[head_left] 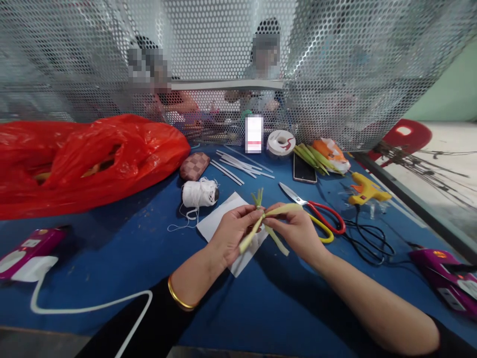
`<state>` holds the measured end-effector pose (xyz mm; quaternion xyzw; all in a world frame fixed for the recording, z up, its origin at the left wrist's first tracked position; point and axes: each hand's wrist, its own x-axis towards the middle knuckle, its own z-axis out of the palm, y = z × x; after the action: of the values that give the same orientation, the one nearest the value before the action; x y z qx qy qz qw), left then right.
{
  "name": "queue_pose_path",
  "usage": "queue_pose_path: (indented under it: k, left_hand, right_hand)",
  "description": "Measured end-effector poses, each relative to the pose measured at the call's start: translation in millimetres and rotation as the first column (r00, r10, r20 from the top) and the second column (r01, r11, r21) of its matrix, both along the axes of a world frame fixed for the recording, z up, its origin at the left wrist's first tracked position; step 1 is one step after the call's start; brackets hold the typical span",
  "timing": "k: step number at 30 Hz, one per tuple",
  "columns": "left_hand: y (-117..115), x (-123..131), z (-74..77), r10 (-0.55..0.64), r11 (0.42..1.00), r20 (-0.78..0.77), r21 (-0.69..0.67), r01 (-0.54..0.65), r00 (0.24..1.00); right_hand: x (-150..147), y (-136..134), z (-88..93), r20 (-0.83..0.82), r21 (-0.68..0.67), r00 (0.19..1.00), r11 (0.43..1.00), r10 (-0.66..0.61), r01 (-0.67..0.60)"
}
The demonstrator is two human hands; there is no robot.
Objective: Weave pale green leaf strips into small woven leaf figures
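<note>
Head camera is showing a mesh screen (212,44) standing beyond the far edge of a blue table (130,258). On the far left, a red bag (149,149) is sprawling across the table. At the middle, the left hand (231,227) and right hand (301,231) are meeting, fingertips close together, above white paper (213,223). Both are pinching leaf strips (252,233) at their crossing; a green tuft is pointing far, while pale ends are spreading near and right. Right of that, scissors (304,203) are lying with blades toward the far left. Farther right, a yellow glue gun (367,190) is lying. Left of the paper, white thread (196,194) is resting, one loose end trailing near.
</note>
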<state>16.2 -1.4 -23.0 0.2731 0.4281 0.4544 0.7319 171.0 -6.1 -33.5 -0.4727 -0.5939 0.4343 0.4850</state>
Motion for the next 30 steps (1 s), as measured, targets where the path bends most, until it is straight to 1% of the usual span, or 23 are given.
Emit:
queue_pose_path:
  k: [2, 4, 7, 9, 12, 16, 17, 18, 19, 20, 22, 23, 24, 25, 26, 27, 28, 29, 30]
  left_hand:
    - [-0.7, -0.7, 2.5, 0.013, 1.0, -0.008, 0.012, -0.013, 1.0]
    - [-0.7, -1.1, 4.2, 0.012, 1.0, -0.009, 0.013, -0.012, 1.0]
    - [0.3, -1.7, 5.0, 0.002, 1.0, 0.011, -0.015, -0.002, 1.0]
    - [0.7, -2.0, 5.1, 0.013, 0.999, 0.027, -0.03, -0.012, 1.0]
    - [-1.4, -1.9, 5.3, 0.02, 1.0, 0.027, -0.004, -0.02, 0.999]
    - [-5.5, -1.2, 6.9, 0.003, 0.996, 0.078, 0.088, -0.01, 0.997]
    - [-5.5, -1.2, 7.7, -0.005, 0.995, 0.088, 0.099, -0.004, 0.996]
    - [-4.8, -1.5, 8.5, -0.011, 0.994, 0.089, 0.105, 0.001, 0.996]
    - [-3.6, -1.8, 9.5, -0.019, 0.994, 0.08, 0.106, 0.011, 0.997]
    - [-2.2, -2.3, 10.4, -0.022, 0.995, 0.058, 0.099, 0.016, 0.998]
    - [0.5, -3.3, 11.6, -0.014, 0.996, 0.003, 0.091, 0.014, 1.0]
    - [1.4, -3.6, 11.8, -0.013, 0.995, -0.023, 0.094, 0.015, 1.0]
    - [1.8, -3.7, 11.7, -0.017, 0.995, -0.043, 0.1, 0.021, 0.999]
    - [1.7, -3.5, 11.3, -0.027, 0.994, -0.058, 0.107, 0.033, 0.998]
    - [1.3, -3.3, 10.6, -0.042, 0.992, -0.063, 0.113, 0.049, 0.997]
    - [0.6, -2.9, 9.8, -0.059, 0.991, -0.063, 0.117, 0.066, 0.996]
    - [-0.2, -2.6, 9.0, -0.072, 0.99, -0.064, 0.118, 0.079, 0.995]
    - [-0.9, -2.5, 8.2, -0.084, 0.989, -0.069, 0.117, 0.092, 0.994]
    - [-1.5, -2.5, 7.5, -0.099, 0.987, -0.075, 0.116, 0.107, 0.992]
  right_hand:
    - [0.9, -2.2, 2.7, 0.062, 0.152, 0.997, 0.988, -0.044, 0.035]
    - [1.4, -4.8, 4.6, 0.07, 0.268, 0.996, 0.963, -0.052, 0.032]
    - [2.1, -7.9, 4.9, 0.06, 0.366, 0.997, 0.93, -0.046, 0.02]
    - [2.8, -9.6, 4.2, 0.094, 0.426, 0.994, 0.904, -0.06, 0.014]
    - [3.9, -12.2, 3.9, 0.22, 0.512, 0.973, 0.858, -0.07, -0.054]
    - [6.3, -13.6, 6.3, 0.402, 0.638, 0.909, 0.746, -0.11, -0.192]
    - [7.5, -13.0, 7.4, 0.422, 0.65, 0.9, 0.729, -0.112, -0.215]
    - [9.1, -12.1, 8.6, 0.429, 0.647, 0.898, 0.728, -0.1, -0.228]
    - [11.0, -10.7, 9.9, 0.421, 0.625, 0.903, 0.748, -0.082, -0.224]
    - [12.9, -9.0, 11.3, 0.387, 0.588, 0.92, 0.787, -0.069, -0.188]
    - [16.4, -4.8, 13.9, 0.23, 0.457, 0.968, 0.889, -0.105, -0.012]
    - [17.5, -2.6, 14.9, 0.138, 0.35, 0.981, 0.934, -0.134, 0.079]
    - [18.0, -0.6, 15.7, 0.052, 0.223, 0.988, 0.966, -0.148, 0.133]
    - [17.7, 0.9, 16.2, -0.026, 0.093, 0.991, 0.987, -0.132, 0.133]
    - [16.7, 1.9, 16.5, -0.094, -0.024, 0.993, 0.997, -0.074, 0.072]
    - [15.1, 2.1, 16.6, -0.155, -0.114, 0.988, 0.993, 0.011, -0.029]
    - [13.0, 1.6, 16.5, -0.215, -0.174, 0.972, 0.976, 0.094, -0.133]
    - [10.7, 0.6, 16.3, -0.272, -0.207, 0.95, 0.955, 0.152, -0.212]
    - [8.5, -0.8, 16.1, -0.317, -0.224, 0.931, 0.939, 0.184, -0.262]
